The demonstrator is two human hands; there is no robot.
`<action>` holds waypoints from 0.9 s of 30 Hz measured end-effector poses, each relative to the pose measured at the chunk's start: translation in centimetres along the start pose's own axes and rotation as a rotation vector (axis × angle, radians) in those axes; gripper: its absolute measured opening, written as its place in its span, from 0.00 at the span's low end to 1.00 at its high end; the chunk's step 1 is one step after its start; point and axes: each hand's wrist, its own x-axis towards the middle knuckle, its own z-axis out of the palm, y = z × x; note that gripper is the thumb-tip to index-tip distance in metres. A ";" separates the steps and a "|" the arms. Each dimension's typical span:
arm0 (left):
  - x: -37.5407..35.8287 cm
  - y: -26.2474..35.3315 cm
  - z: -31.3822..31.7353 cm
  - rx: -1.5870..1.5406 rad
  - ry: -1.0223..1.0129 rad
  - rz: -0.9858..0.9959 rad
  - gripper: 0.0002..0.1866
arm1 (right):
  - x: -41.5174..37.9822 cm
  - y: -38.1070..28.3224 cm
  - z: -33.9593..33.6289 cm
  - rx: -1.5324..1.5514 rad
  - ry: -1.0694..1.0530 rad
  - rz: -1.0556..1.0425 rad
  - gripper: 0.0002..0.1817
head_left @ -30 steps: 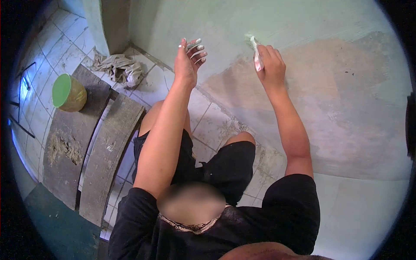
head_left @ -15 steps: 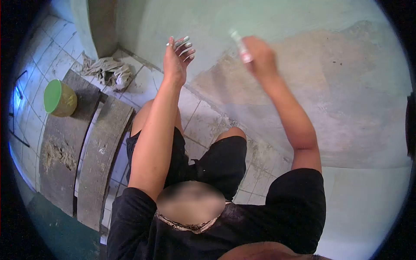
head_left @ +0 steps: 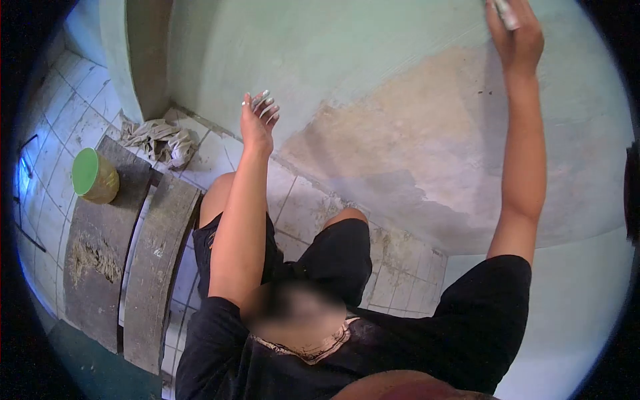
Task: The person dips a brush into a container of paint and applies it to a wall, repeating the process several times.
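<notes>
Reaching high up the wall, the right hand (head_left: 515, 37) is closed around a small paintbrush with a pale handle (head_left: 505, 12), held at the top edge of the view against the pale green painted wall (head_left: 373, 47); the bristles are cut off by the frame and cannot be made out. The grip of the left hand (head_left: 257, 120) is open and holds nothing, its paint-smeared fingers (head_left: 265, 105) spread and raised just clear of the wall's lower part. A bare, unpainted brownish patch of plaster (head_left: 413, 147) is seen between the two hands and below the right arm. On the white tiled floor (head_left: 303, 203), at the left, two grey weathered planks (head_left: 153, 253) lie side by side. A round tub with a green top (head_left: 93, 175) stands on the far end of the left plank. A crumpled grey rag (head_left: 158, 139) lies near the wall's foot, beyond the planks.
</notes>
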 end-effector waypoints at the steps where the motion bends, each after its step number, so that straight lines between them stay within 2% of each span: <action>1: -0.1 -0.1 0.0 0.019 0.007 -0.011 0.26 | -0.7 0.4 0.2 -0.172 -0.047 -0.118 0.04; 4: 0.4 0.1 -0.2 0.059 -0.007 -0.032 0.26 | -9.0 -3.6 3.9 -0.121 -0.336 -0.160 0.11; 6: 0.9 0.2 -0.1 0.051 -0.015 -0.031 0.26 | -15.0 -8.9 5.4 0.010 -0.413 -0.165 0.11; 8: 1.0 0.4 -0.2 0.041 -0.046 -0.014 0.26 | -19.0 -13.4 5.2 0.223 -0.578 -0.129 0.09; 10: 0.9 0.5 -0.3 0.084 -0.051 -0.039 0.26 | -20.2 -15.6 4.8 0.298 -0.575 -0.081 0.08; 12: 1.4 0.4 -0.8 0.096 -0.044 -0.035 0.26 | -19.2 -15.3 4.2 0.638 -0.793 0.141 0.11; 13: 1.6 0.4 -0.9 0.111 -0.010 -0.036 0.25 | -19.1 -12.9 5.2 0.667 -0.678 0.147 0.14; 15: 1.6 0.6 -1.1 0.076 0.003 -0.032 0.25 | -14.6 -5.9 4.8 0.985 -0.644 0.755 0.14; 16: 1.6 0.7 -1.2 0.040 0.035 -0.034 0.25 | -10.2 -1.9 3.7 0.937 -0.664 0.725 0.16; 17: 1.7 0.8 -1.0 0.041 0.043 -0.026 0.24 | -5.3 0.6 1.6 0.788 -0.568 0.743 0.16; 18: 1.8 0.7 -0.7 0.037 0.039 -0.029 0.24 | -0.7 2.7 -0.5 0.443 -0.468 0.679 0.16; 19: 1.8 0.5 -0.8 0.045 0.021 -0.018 0.24 | 1.7 6.9 -1.1 0.334 -0.389 0.573 0.18; 20: 1.9 0.3 -0.8 0.051 0.001 -0.007 0.24 | 5.4 8.9 -2.9 0.092 -0.488 0.551 0.18; 22: 2.2 -0.3 -1.3 0.043 -0.026 -0.015 0.24 | 10.7 8.3 -6.6 0.082 -0.346 0.584 0.04; 23: 2.4 -0.4 -1.3 0.056 -0.008 -0.025 0.24 | 10.7 9.7 -6.4 0.078 -0.340 0.583 0.04; 25: 2.6 -0.8 -1.3 0.063 0.001 -0.030 0.24 | 9.7 14.1 -5.3 -0.179 0.133 -0.010 0.03; 27: 3.0 -1.2 -1.3 0.049 0.019 -0.041 0.24 | 4.8 16.3 -2.2 -0.349 -0.088 -0.047 0.18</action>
